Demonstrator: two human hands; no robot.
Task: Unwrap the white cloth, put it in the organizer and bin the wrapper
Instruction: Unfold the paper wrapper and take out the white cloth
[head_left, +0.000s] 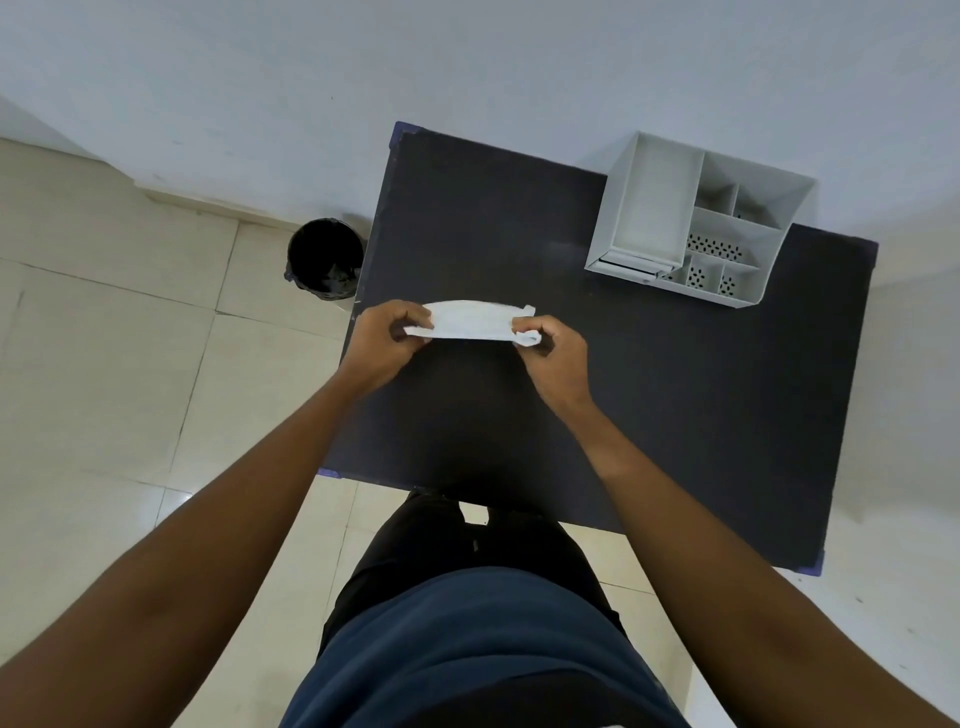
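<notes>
A flat white wrapped cloth (470, 321) is held above the left part of the dark table (649, 415). My left hand (387, 345) pinches its left end. My right hand (558, 361) pinches its right end, where a crumpled bit of wrapper sticks out. The white organizer (649, 208) with several compartments stands at the table's far right; its compartments look empty. A black bin (324, 259) lined with a dark bag sits on the floor just left of the table's far corner.
The table stands against a pale wall (467, 78). Beige floor tiles (130, 364) spread to the left and in front. My torso in dark clothes is at the table's near edge.
</notes>
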